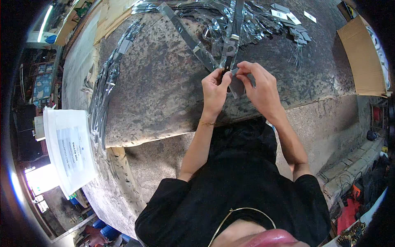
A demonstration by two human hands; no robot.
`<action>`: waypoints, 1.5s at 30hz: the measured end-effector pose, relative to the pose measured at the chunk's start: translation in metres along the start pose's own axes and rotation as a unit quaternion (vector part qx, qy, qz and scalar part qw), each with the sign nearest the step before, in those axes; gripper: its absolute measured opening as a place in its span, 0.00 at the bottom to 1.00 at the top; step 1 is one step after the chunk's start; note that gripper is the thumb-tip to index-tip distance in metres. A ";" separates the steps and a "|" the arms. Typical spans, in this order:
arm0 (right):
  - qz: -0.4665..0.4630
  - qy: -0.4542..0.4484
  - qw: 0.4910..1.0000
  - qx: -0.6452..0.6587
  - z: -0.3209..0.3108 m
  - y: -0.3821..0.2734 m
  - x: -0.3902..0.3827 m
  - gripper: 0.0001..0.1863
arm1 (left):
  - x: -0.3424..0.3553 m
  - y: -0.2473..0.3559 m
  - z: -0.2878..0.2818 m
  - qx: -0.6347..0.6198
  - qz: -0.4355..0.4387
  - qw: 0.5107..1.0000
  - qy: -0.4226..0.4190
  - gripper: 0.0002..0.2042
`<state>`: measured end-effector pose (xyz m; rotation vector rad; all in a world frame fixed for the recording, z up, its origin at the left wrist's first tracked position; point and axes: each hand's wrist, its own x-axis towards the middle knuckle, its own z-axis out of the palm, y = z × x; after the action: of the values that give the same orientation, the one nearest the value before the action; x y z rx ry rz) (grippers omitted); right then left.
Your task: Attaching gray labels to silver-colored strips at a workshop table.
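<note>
A black belt (227,64) in a clear plastic sleeve (236,24) runs from the far side of the table toward me. My left hand (214,90) is closed around its near end, thumb on top. Beside it, my right hand (263,88) is closed in a pinch at the sleeve's loose near end (236,87); what exactly lies between its fingertips is too small to make out. Another sleeved belt (185,37) lies slanting to the left, its near end by my left hand. Behind them is a heap of sleeved belts (214,29).
Several grey and white tags (300,35) with thin strings lie at the far right. More sleeved belts (109,82) hang over the left part of the worn table (156,94). A white plastic bin (70,152) stands left, a cardboard box (362,57) right.
</note>
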<state>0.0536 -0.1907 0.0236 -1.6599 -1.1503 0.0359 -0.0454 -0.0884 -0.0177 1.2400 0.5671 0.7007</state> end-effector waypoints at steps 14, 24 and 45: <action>-0.024 -0.001 1.000 -0.013 -0.005 0.002 0.003 0.11 | -0.002 0.003 0.006 -0.005 0.002 1.000 -0.011 0.07; -0.023 -0.011 1.000 -0.006 -0.009 0.002 0.005 0.12 | -0.002 0.003 0.007 -0.009 -0.004 1.000 -0.012 0.07; -0.024 -0.010 1.000 -0.004 -0.006 0.001 0.004 0.11 | -0.005 0.000 0.003 -0.022 0.005 1.000 -0.003 0.07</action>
<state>0.0591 -0.1927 0.0276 -1.6404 -1.2068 0.0174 -0.0460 -0.0941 -0.0171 1.2033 0.5387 0.7144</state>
